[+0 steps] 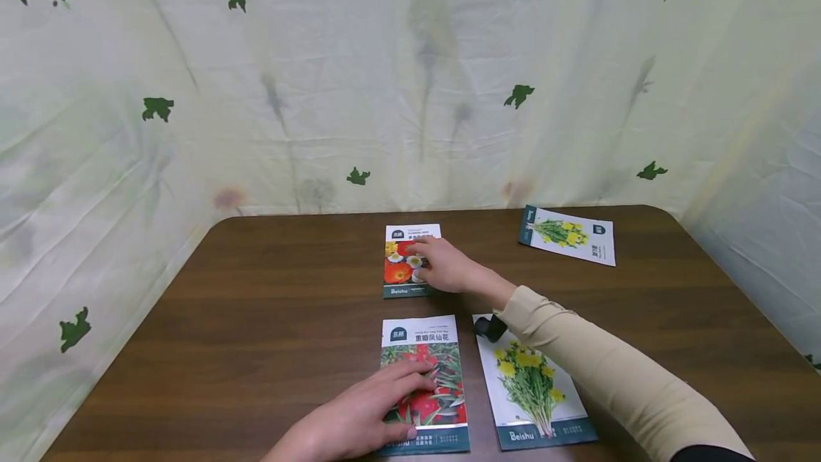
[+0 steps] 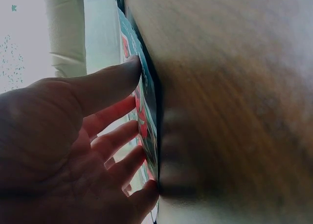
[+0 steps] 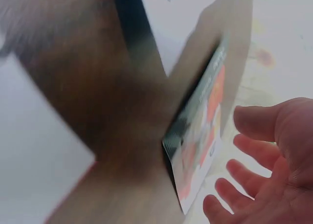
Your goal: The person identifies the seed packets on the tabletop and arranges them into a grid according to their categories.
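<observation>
My left hand [image 1: 355, 408] lies over a seed packet with red flowers [image 1: 449, 391] near the table's front. In the left wrist view its thumb and fingertips touch the packet's face, fingers spread and not curled round it. Farther back, my right hand [image 1: 449, 266] reaches over a seed packet with orange, red and white flowers [image 1: 398, 273]. The right wrist view shows a gap between those loosely bent fingers [image 3: 249, 177] and this packet [image 3: 200, 145]. The hand covers part of its right side in the head view.
A yellow-flowered seed packet [image 1: 529, 383] lies at front right, partly under the right sleeve [image 1: 596, 355] and a black wrist device [image 1: 490, 328]. Another yellow-flowered packet [image 1: 567, 235] lies sideways at back right. A leaf-printed curtain [image 1: 385, 91] hangs behind the brown table [image 1: 256, 319].
</observation>
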A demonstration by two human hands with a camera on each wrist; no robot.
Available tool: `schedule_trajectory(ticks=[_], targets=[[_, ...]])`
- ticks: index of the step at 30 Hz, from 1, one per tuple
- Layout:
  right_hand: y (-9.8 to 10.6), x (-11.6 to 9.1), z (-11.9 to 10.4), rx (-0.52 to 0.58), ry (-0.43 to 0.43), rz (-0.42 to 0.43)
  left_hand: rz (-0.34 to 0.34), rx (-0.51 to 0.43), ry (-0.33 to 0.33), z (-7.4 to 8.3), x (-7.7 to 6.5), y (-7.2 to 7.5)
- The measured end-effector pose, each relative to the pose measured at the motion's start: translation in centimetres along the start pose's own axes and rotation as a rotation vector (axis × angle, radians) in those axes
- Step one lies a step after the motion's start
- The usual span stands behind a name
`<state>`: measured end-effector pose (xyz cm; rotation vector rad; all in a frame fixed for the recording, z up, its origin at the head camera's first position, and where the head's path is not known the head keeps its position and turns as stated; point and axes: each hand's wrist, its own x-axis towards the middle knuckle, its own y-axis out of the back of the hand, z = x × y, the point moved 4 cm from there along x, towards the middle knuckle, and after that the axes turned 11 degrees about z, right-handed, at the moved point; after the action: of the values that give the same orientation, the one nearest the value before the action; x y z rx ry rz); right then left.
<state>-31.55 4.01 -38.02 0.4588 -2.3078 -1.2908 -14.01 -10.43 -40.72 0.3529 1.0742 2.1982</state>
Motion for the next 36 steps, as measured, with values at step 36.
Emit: schedule_trajectory(ticks=[36], targets=[[9.2,-7.0,12.8,0.091,-0.292,0.323,0.01,0.016,0.027,0.1,-0.1,-0.1]])
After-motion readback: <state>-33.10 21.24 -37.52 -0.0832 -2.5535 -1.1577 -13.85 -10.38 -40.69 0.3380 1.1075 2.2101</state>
